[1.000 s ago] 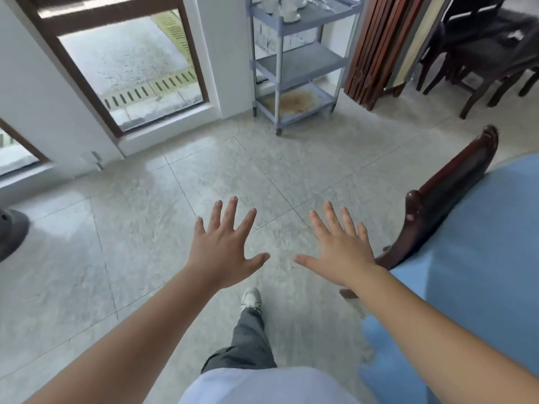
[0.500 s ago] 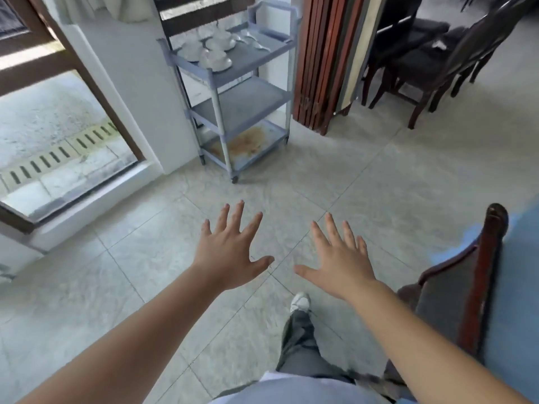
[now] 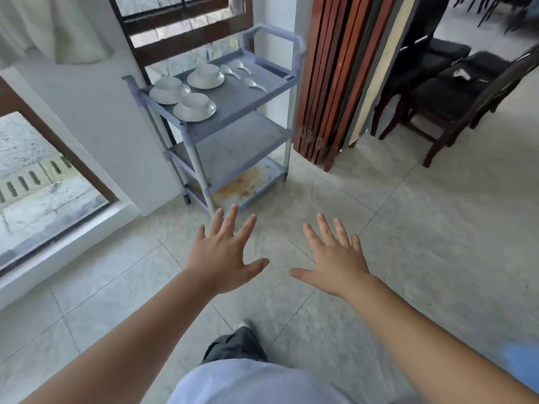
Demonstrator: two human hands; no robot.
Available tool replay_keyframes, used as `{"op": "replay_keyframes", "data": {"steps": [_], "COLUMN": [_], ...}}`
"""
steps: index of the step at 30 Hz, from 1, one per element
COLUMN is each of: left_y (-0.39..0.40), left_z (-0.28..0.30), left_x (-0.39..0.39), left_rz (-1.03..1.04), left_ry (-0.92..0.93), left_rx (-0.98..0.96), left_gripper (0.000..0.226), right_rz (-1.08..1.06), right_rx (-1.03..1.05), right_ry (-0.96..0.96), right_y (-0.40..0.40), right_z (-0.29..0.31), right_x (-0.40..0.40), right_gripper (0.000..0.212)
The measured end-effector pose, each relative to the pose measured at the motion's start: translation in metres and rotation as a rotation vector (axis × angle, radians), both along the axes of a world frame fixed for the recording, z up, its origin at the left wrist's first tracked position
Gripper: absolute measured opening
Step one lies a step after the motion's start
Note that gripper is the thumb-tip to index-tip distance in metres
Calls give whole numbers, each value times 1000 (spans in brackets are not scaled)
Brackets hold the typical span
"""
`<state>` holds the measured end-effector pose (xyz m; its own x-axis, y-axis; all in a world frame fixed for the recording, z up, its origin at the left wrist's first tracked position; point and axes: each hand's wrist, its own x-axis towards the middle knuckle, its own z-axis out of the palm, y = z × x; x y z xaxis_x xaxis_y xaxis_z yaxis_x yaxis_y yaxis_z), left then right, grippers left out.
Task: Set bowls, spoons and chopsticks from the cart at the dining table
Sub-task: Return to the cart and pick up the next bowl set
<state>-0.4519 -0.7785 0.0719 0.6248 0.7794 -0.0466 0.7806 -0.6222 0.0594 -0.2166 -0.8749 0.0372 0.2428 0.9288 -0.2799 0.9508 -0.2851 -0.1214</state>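
Observation:
A grey three-tier cart (image 3: 233,128) stands against the wall ahead. Its top shelf carries three white bowls on saucers: one at the front (image 3: 194,106), one at the left (image 3: 170,87), one at the back (image 3: 206,74). Three white spoons (image 3: 254,84) lie to their right. I see no chopsticks. My left hand (image 3: 224,255) and my right hand (image 3: 335,260) hover over the floor tiles, short of the cart, fingers spread and holding nothing.
Folded wooden panels (image 3: 344,83) lean right of the cart. Dark chairs (image 3: 443,91) stand at the back right. A glass door (image 3: 38,185) is on the left. A blue edge (image 3: 525,363) shows at the lower right. My foot (image 3: 242,336) is on the tiles.
The view has swung and moved toward the cart, which is now larger and nearer. The wooden chair and most of the blue surface on the right have left the view. Both hands stay spread.

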Motion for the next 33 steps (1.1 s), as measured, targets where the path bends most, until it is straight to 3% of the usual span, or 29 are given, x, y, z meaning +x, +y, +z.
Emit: {"op": "replay_keyframes", "data": {"steps": [7, 18, 24, 33], "left_y": [199, 462, 579, 690], "left_z": [-21, -7, -37, -61], "left_x": [91, 229, 316, 382], "left_rz": [-18, -54, 97, 335], "left_ry": [-7, 2, 19, 15], "left_rx": [-11, -34, -70, -264], "left_gripper": [95, 93, 94, 91], "right_rz": [-11, -35, 96, 308], "right_rx": [4, 20, 61, -97], "right_ry": [-42, -10, -17, 7], "right_y": [197, 452, 606, 794], "right_z": [-17, 2, -18, -28], "right_x": [78, 206, 299, 376], "right_gripper": [124, 126, 126, 104]}}
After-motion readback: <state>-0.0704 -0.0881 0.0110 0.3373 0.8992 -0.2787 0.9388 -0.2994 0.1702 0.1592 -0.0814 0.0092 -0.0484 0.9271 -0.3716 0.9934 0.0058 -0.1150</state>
